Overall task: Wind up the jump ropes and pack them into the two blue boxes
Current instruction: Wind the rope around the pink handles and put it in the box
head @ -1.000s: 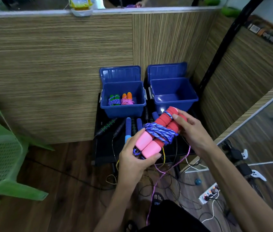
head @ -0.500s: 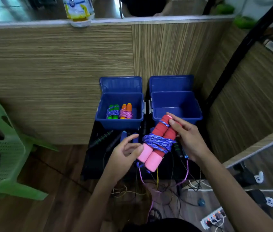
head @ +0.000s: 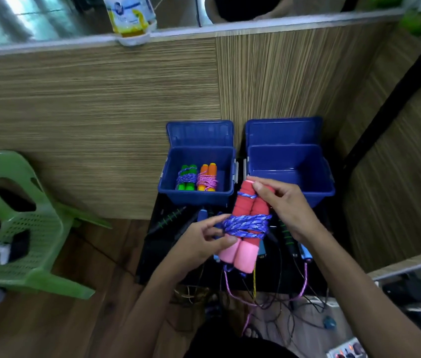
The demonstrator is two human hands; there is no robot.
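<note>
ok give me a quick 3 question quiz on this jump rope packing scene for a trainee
1. True or false: the right blue box already holds wound ropes.
2. Multiple choice: the cord wrapped round the pink-handled rope is A) yellow B) blue-purple C) green.
3. Short answer: which hand grips the upper end of the pink handles?

Key
1. False. It looks empty; the green-handled bundle and orange-handled bundle lie in the left blue box.
2. B.
3. The right hand; the left hand pinches the cord.
</note>
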